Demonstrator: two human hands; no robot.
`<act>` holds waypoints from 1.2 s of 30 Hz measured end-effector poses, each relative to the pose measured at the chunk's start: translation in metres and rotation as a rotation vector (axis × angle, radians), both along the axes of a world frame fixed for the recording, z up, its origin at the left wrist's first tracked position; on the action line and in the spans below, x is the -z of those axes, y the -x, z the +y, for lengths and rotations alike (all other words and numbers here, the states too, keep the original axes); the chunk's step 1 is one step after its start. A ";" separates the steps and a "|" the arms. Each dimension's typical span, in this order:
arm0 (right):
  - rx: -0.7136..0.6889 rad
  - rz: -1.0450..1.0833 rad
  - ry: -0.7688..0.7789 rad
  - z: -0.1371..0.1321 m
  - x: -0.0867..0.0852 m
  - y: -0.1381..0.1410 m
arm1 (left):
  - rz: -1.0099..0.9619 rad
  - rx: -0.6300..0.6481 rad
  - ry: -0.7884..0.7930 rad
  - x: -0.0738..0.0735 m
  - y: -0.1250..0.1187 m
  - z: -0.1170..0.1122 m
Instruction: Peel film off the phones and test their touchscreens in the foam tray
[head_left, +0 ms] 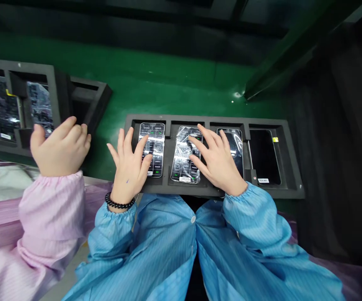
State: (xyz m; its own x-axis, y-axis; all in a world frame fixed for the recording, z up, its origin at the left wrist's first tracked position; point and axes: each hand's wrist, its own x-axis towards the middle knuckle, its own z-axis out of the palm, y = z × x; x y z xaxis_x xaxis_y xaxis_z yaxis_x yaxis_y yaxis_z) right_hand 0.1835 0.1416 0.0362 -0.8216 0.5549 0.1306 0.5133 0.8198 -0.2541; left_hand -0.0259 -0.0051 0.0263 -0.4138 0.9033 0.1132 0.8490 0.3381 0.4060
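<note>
A dark foam tray (281, 193) lies in front of me with phones in its compartments. My left hand (129, 165) is spread at the leftmost phone (156, 154), its thumb and index finger over the lit screen. Over the second phone (182, 161), which sits slightly tilted under shiny film, my right hand (215, 161) has its fingers spread. That hand partly covers a third phone (235, 142) with a pale glare on its screen. At the right end rests a dark-screened phone (264, 156) with a white label. Both hands grip nothing.
To the left, a co-worker's hand (63, 146) in a pink sleeve hovers by another foam tray (55, 92) holding film-covered phones. An angled foam tray (102, 98) lies beside it. The green bench (181, 92) extends behind, with a dark green post (262, 79) at right.
</note>
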 end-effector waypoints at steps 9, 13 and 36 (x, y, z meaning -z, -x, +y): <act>0.114 0.172 0.000 -0.014 -0.011 -0.030 | 0.057 -0.004 0.137 0.000 0.009 0.013; 0.153 0.155 -0.057 -0.017 -0.013 -0.044 | 0.080 0.037 0.084 -0.007 0.016 0.013; 0.103 0.023 0.054 0.002 0.006 -0.003 | 0.200 0.090 0.182 0.004 0.034 0.084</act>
State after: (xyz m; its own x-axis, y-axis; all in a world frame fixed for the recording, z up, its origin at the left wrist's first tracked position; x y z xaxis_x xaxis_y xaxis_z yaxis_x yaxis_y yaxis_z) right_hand 0.1870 0.1440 0.0299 -0.7568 0.6433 0.1164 0.5881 0.7476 -0.3086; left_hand -0.0596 0.0788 0.0219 -0.3168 0.9484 0.0165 0.9360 0.3097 0.1672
